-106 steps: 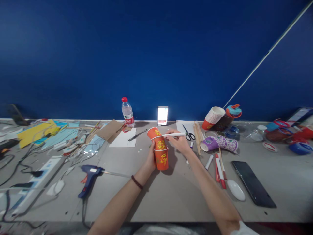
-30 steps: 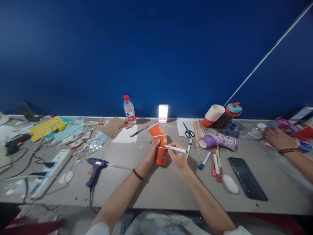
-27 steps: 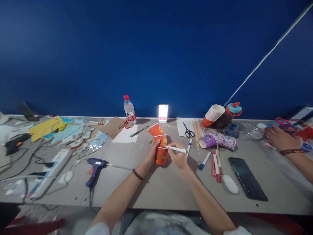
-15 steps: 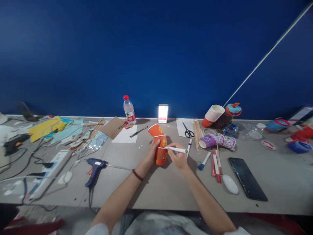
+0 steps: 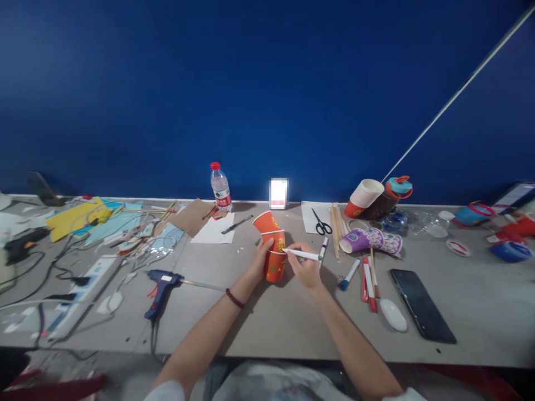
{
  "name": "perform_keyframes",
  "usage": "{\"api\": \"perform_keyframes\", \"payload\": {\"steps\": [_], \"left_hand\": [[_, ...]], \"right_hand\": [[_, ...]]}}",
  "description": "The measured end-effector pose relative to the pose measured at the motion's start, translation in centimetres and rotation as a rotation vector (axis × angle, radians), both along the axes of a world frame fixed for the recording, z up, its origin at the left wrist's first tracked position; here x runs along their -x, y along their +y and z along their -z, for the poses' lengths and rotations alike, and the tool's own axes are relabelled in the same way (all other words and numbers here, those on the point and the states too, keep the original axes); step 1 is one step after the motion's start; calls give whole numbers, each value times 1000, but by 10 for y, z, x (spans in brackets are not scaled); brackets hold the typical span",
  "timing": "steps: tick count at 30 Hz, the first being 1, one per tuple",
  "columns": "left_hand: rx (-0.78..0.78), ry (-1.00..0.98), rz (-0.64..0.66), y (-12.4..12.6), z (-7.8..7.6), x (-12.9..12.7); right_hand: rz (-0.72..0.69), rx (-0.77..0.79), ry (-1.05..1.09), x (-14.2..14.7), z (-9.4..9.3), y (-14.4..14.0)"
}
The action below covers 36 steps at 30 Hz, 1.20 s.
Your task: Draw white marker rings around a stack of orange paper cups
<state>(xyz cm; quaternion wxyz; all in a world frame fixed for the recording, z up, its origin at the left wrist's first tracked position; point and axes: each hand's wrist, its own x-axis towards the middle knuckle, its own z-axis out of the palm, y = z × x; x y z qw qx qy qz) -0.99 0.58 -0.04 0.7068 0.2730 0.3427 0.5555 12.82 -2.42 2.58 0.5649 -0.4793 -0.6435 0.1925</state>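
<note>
Partly hidden, the lowest of the three orange cups (image 5: 273, 248) is covered on its left side by the left hand (image 5: 258, 262), and the printed signs on the cups are too small to read. Whether the pen tip really touches the cup wall cannot be told, because it is too small.

The three cups are joined in a column. Its long axis leans away from the person and a little to the left, so the top cup shows its open mouth toward the back wall. The column stands on the grey table (image 5: 267, 323), between both hands.

The left hand is curled around the lower cups from the left, with the thumb on the middle cup. The right hand (image 5: 307, 270) is pressed together around a white pen (image 5: 301, 255); fingers and thumb pinch it. The pen lies almost level, with its tip at the lower cup and its back end pointing right.

Just right of this hand lie some markers (image 5: 349, 274) and wooden sticks (image 5: 335, 231). Left of the left hand, well apart, lies a blue glue gun (image 5: 161, 284).
</note>
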Motion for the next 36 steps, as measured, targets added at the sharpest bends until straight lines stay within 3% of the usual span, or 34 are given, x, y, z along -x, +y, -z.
{"api": "perform_keyframes", "payload": {"steps": [36], "left_hand": [[-7, 17, -21, -2, -3, 0]], "right_hand": [[-50, -33, -15, 1, -3, -2]]}}
